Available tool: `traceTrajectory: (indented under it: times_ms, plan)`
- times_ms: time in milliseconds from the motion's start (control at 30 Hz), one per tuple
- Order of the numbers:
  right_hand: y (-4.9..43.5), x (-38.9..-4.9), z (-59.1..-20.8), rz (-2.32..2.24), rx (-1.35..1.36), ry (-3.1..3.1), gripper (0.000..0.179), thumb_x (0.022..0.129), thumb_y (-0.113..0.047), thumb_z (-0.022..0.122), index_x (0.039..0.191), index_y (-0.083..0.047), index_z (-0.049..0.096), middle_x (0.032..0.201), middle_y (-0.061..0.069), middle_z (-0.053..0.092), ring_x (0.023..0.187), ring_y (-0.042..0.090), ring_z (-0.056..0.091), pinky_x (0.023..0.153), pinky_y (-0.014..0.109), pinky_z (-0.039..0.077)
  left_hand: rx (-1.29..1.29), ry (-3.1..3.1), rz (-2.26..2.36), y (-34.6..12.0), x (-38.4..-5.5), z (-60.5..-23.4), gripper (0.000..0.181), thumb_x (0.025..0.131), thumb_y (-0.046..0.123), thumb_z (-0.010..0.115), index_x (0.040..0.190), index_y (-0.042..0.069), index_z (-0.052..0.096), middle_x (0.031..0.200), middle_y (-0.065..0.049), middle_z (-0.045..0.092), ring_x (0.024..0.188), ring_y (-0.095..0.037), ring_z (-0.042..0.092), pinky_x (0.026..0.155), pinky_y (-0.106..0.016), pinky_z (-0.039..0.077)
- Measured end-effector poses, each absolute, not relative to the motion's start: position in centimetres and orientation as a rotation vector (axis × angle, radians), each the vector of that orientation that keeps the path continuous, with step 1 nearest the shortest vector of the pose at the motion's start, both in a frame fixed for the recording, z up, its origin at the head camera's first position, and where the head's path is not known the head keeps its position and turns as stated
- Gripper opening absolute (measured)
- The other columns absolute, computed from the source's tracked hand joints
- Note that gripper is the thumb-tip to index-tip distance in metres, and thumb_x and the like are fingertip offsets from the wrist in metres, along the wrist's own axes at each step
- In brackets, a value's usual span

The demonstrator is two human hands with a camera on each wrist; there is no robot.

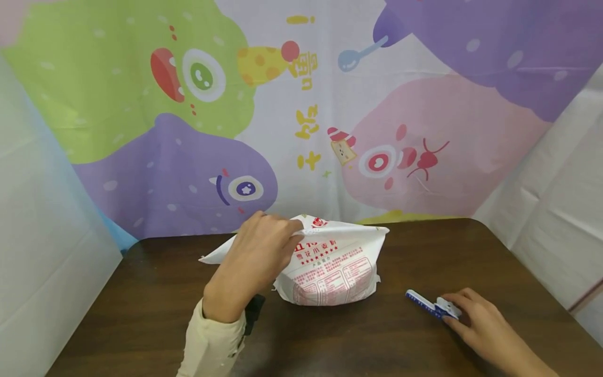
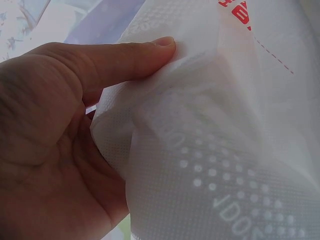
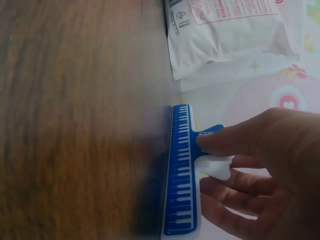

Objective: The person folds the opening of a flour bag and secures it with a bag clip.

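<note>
A white plastic flour bag with red print stands on the dark wooden table. My left hand grips the bag's folded top edge; in the left wrist view the thumb lies along the outside of the white plastic. To the right of the bag, my right hand pinches the handles of a blue and white clip. Seen from the right wrist, the clip has a long jaw with a piano-key pattern, and the thumb and fingers press on its tabs.
The brown table has rounded back corners. Behind it hangs a cloth backdrop with cartoon monsters, close to the table's back edge. White cloth walls close in the left and right sides.
</note>
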State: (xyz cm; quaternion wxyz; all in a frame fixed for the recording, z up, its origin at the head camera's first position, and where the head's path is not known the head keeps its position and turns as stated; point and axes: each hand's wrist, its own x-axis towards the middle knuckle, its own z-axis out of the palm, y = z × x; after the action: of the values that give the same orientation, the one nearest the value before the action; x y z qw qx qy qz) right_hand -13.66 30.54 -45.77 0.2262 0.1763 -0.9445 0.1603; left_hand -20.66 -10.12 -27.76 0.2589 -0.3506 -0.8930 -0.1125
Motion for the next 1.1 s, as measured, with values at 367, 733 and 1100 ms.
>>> traceTrajectory:
  times_ms: [367, 733, 1100]
  plan:
    - [30.1, -13.3, -45.1, 0.55, 0.407, -2.685, 0.029, 0.076, -0.012, 0.085, 0.101, -0.009, 0.071, 0.091, -0.009, 0.068, 0.077, -0.003, 0.06, 0.063, 0.026, 0.054, -0.951, -2.423, -0.305, -10.1, -20.7, -27.6, 0.029, 0.085, 0.007, 0.075, 0.066, 0.017, 0.055, 0.051, 0.009, 0.04, 0.051, -0.014, 0.047, 0.063, -0.036, 0.041]
    - [30.5, -13.0, -44.9, 0.523, 0.491, -2.635, 0.03, 0.069, -0.005, 0.087, 0.092, -0.011, 0.069, 0.083, -0.014, 0.065, 0.072, -0.006, 0.055, 0.057, 0.025, 0.05, -0.966, -2.413, -0.32, -10.1, -20.7, -27.8, 0.029, 0.085, 0.007, 0.075, 0.066, 0.017, 0.055, 0.052, 0.009, 0.042, 0.051, -0.015, 0.048, 0.063, -0.036, 0.041]
    - [29.6, -13.0, -44.2, 0.597, 0.522, -2.46, 0.051, 0.063, 0.01, 0.086, 0.102, -0.01, 0.061, 0.092, -0.003, 0.069, 0.074, 0.0, 0.062, 0.061, 0.018, 0.051, -0.971, -2.412, -0.316, -10.2, -20.8, -27.8, 0.028, 0.085, 0.007, 0.075, 0.067, 0.017, 0.056, 0.053, 0.008, 0.046, 0.052, -0.016, 0.05, 0.064, -0.037, 0.041]
